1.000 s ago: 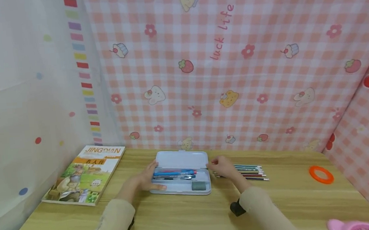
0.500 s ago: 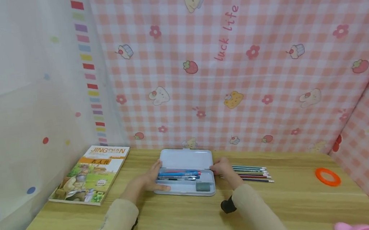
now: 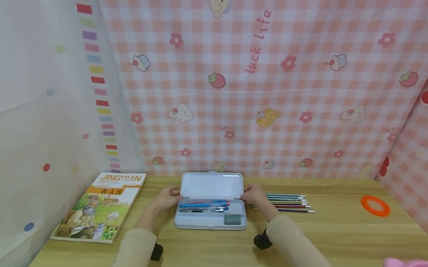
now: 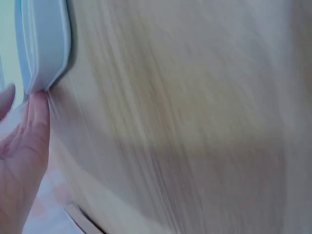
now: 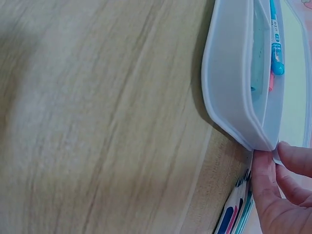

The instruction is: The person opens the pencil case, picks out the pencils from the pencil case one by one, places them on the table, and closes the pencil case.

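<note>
A white pencil case (image 3: pixel 211 226) lies with its lid (image 3: pixel 212 184) raised at the back. Inside are several pens (image 3: pixel 204 204), one of them bright blue, and a grey-green block (image 3: pixel 232 219) in the front compartment. My left hand (image 3: pixel 165 199) is at the case's left back corner. In the left wrist view its straight fingers (image 4: pixel 40 109) touch the case end, the thumb held apart. At the right back corner, my right hand (image 3: pixel 254 195) pinches the case by the hinge, thumb against the lid's corner and a finger at the case end.
Several pencils (image 3: pixel 289 203) lie in a row right of the case, partly behind my right hand. Farther right is an orange ring (image 3: pixel 375 206). A book (image 3: pixel 99 207) lies at the left, a pink object (image 3: pixel 413 263) at the front right edge. A checked cloth (image 3: pixel 216 108) hangs behind.
My left hand has moved from the case's left front side back to the hinge corner. The right hand has come in closer against the right back corner. The lid still stands raised.
</note>
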### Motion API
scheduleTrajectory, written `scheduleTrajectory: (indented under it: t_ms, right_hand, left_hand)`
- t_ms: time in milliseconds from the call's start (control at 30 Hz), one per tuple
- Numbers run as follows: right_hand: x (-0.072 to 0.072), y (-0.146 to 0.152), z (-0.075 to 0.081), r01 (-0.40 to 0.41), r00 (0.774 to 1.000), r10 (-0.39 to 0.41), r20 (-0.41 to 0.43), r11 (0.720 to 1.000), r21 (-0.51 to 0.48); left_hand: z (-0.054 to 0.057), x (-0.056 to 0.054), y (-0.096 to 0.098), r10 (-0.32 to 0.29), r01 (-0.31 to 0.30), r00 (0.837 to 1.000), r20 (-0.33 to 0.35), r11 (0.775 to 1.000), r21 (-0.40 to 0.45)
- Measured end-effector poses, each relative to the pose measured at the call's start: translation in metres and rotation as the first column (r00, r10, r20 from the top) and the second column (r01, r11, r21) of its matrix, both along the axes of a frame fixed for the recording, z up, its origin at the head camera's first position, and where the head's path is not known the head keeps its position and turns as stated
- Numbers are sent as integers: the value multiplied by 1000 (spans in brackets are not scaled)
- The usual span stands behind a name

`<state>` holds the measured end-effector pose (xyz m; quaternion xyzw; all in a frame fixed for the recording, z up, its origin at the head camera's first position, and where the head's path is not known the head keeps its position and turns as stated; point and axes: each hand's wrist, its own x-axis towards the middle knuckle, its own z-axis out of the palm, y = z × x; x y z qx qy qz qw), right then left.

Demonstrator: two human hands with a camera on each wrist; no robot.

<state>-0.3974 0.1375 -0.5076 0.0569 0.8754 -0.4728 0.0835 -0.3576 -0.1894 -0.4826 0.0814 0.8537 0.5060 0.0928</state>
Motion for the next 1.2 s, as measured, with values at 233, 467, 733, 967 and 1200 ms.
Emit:
scheduleTrajectory:
  t_ms: [233,467,733,967,1200]
  right_hand:
    - [-40,12,-54,-67,997,62,-51,994,-86]
    - [14,-4,22,0,998,-16,-68,972,-233]
    - [71,-19,92,57,998,-51,25,939,-340]
    - [74,-21,97,108,994,-105,29,920,-378]
    - [74,-23,98,40,999,-37,13,929,-368]
  left_hand:
    - [-71,-55,-22,62,-52,996,-62,987,155]
    - [4,3,10,134,-123,987,-87,986,114]
    - [-35,-22,2,145,-120,983,-108,970,209]
    - [-138,-99,-21,150,-83,955,-254,962,259]
    - [-143,-100,-20,185,-151,951,-246,977,151]
